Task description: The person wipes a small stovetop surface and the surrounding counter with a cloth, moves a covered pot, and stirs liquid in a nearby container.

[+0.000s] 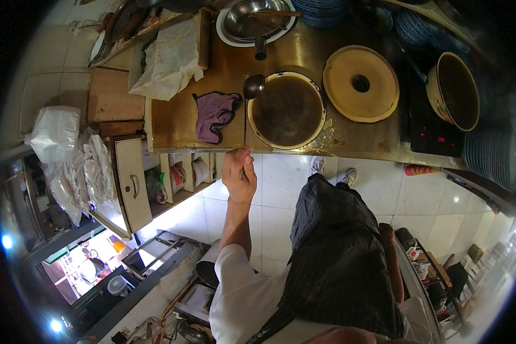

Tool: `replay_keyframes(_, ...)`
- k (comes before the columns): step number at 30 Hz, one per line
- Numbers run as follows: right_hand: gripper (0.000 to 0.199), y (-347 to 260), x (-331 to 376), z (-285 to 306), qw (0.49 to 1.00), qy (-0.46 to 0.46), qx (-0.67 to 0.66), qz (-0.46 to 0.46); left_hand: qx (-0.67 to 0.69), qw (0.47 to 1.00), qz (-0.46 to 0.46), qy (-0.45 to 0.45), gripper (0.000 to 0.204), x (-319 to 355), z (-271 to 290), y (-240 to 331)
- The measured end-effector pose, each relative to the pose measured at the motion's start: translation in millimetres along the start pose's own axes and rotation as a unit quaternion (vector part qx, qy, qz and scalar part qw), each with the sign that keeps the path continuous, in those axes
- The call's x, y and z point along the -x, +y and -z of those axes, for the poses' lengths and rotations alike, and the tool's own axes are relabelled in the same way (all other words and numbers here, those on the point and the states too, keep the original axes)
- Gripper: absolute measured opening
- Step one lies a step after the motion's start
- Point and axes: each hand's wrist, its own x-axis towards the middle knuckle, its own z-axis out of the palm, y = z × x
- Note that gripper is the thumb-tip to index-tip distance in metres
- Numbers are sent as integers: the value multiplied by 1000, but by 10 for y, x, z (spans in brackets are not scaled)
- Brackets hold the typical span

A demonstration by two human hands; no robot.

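My left hand (pixel 239 172) is closed at the front edge of the counter, just below the ladle. The ladle's thin handle appears to run down into its fingers. The dark metal bowl of the ladle (pixel 254 86) hangs at the left rim of a round enamel pot (pixel 286 112) of brown liquid. Left of the pot lies a crumpled purple cloth (pixel 216 116) with dark edging. My right forearm (pixel 391 264) hangs beside the dark apron (pixel 341 258); the right hand itself does not show.
A round yellowish lid (pixel 361 84) lies right of the pot. Further right, a deep enamel pot (pixel 454 92) stands on a black induction cooker (pixel 436 137). Behind are a metal bowl (pixel 255 23) and stacked blue plates (pixel 321 10). Plastic bags (pixel 89 172) hang left.
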Motion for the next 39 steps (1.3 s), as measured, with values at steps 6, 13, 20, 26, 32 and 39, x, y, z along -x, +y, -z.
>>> replay_keyframes(6,25,90,10,-104,993,96,-34,60,5,1000,16,3,12,-2,-19,37)
replay_keyframes(13,21,178,-13,-240,992,92,-59,60,0,1000,13,4,12,-6,-58,41)
replay_keyframes(20,20,-374,31,433,957,47,-269,-95,-56,998,-19,-8,13,16,-69,-19)
replay_keyframes(26,19,-457,18,542,961,39,-257,-98,-3,1000,27,-11,13,14,-80,31)
replay_keyframes(32,13,-233,-57,237,995,37,-90,-16,-3,999,-1,-39,12,15,9,80)
replay_keyframes(39,14,-117,-106,146,1000,5,-25,18,-36,990,-92,-98,21,3,144,200)
